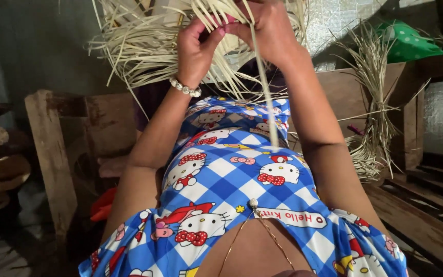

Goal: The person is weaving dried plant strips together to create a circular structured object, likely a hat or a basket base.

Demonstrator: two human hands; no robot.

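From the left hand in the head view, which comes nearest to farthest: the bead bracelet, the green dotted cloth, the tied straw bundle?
1. Bead bracelet: on the left hand's own wrist.
2. Tied straw bundle: off to the right, by the wooden frame.
3. Green dotted cloth: far upper right.

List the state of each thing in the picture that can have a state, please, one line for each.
left hand: raised, fingers pinching pale straw strips
right hand: raised, closed on the strips
woven straw piece: unfinished, loose ends fanning out
single long strip: hanging down from the hands
straw bundle: tied, standing by the wooden bench
bead bracelet: worn on the left wrist
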